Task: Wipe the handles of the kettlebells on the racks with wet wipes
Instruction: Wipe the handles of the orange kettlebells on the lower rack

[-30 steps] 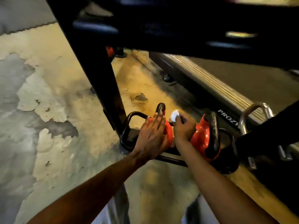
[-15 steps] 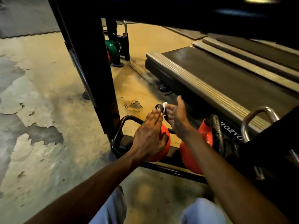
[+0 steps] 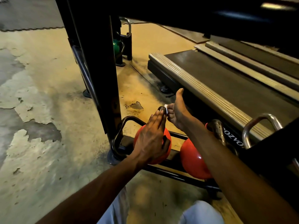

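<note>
My left hand (image 3: 151, 139) lies flat, fingers straight, on the round red kettlebell (image 3: 167, 143) sitting at the left end of the low black steel rack (image 3: 119, 126). My right hand (image 3: 177, 113) pinches a small white wet wipe (image 3: 166, 109) against the top of its dark handle (image 3: 161, 109), thumb raised. A second red kettlebell (image 3: 192, 159) sits just beside it on the right.

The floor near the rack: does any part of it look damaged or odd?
Yes. The floor coating left of the rack post has peeled in large ragged patches, and one small chipped spot lies just beyond the red kettlebell.
</note>
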`<state>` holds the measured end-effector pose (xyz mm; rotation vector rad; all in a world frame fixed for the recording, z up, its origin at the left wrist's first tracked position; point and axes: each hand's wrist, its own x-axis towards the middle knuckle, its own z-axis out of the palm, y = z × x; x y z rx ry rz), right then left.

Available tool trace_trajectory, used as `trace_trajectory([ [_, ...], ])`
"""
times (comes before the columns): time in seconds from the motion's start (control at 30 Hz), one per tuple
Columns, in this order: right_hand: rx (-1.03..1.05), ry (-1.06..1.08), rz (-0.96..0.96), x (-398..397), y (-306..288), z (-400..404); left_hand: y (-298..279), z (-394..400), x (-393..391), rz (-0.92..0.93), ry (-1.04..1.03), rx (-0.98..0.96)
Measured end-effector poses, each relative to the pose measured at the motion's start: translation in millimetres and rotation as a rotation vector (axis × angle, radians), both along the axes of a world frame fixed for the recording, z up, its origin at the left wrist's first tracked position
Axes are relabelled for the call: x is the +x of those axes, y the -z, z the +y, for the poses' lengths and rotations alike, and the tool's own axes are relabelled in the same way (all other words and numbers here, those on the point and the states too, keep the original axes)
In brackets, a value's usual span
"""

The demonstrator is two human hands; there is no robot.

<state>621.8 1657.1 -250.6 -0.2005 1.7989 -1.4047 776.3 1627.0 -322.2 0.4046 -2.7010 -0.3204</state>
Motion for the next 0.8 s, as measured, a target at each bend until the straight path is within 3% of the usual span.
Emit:
trace_trajectory([
  [0.13,0.045,-0.032,0.014,-6,-10,3,1,0,0,0.019,0.008,0.016],
  [0.3,0.090,-0.167,0.209,3,-13,2,2,-1,1,-0.027,-0.005,-0.022],
  [0.5,-0.083,-0.076,-0.276,-8,-29,14,3,-3,-1,0.010,0.015,-0.002],
  [0.8,-0.141,0.132,-0.558,-14,-22,21,0,0,-1,0.074,-0.009,-0.023],
])
